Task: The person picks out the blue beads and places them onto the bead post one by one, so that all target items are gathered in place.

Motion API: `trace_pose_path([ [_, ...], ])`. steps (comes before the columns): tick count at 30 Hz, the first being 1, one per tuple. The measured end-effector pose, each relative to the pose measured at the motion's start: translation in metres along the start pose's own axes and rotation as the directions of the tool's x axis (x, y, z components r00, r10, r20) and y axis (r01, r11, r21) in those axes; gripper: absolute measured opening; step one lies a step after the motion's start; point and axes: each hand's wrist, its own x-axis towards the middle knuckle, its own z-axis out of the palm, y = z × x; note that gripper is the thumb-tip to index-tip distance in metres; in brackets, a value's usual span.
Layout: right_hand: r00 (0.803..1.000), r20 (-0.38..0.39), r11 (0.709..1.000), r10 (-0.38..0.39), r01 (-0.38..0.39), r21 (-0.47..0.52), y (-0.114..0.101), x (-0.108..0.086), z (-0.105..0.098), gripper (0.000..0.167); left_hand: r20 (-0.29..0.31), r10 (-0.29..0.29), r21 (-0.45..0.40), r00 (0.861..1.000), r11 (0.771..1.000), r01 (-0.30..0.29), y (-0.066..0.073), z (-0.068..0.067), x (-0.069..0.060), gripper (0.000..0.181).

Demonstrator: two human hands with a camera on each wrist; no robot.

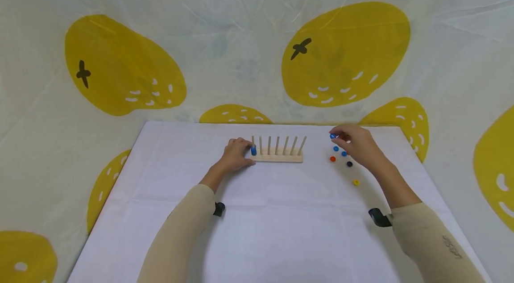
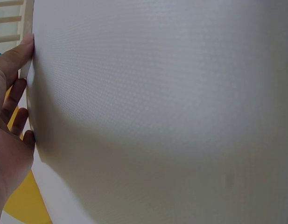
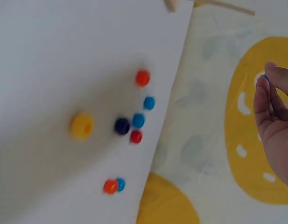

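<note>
- My two hands are well apart, each occupied.
- My left hand [image 1: 236,154] grips the left end of the wooden peg rack [image 1: 281,158], thumb on the near side; the left wrist view confirms the thumb at that end.
- My right hand [image 1: 356,143] pinches a blue bead [image 1: 333,136] between thumb and fingertips, held to the right of the rack and apart from it.
- The rack lies near the far edge of the white surface [image 1: 281,229], its seven pegs rising from the base.
- The leftmost peg carries blue beads [image 1: 253,151]; I cannot tell the exact count.
- Loose beads lie on the surface near and below my right hand. The right wrist view shows a yellow bead [image 3: 82,126], a dark bead [image 3: 122,126], a red bead [image 3: 136,136], two orange beads [image 3: 143,78] and three more blue ones, one of these just beside an orange one.
- Beyond the surface hangs a pale cloth [image 1: 241,51] printed with yellow fruit shapes.
</note>
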Motion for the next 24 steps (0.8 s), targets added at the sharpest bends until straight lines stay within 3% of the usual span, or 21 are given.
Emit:
trace_pose_path([
  [9, 0.994, -0.033, 0.991, -0.108, 0.11, 0.073, -0.039, 0.026, 0.02, 0.024, 0.005, 0.005, 0.01, 1.0, 1.0, -0.005, -0.001, 0.001, 0.0, 0.06],
  [15, 0.979, -0.025, 0.974, -0.202, 0.203, 0.103, -0.063, 0.04, 0.038, 0.021, 0.006, 0.012, 0.01, 1.0, 1.0, -0.012, -0.003, 0.002, 0.0, 0.061],
  [24, 0.975, 0.038, 0.97, -0.217, 0.21, 0.125, -0.09, 0.058, 0.063, 0.022, 0.005, 0.008, 0.003, 1.0, 1.0, -0.008, -0.002, 0.002, 0.001, 0.06],
])
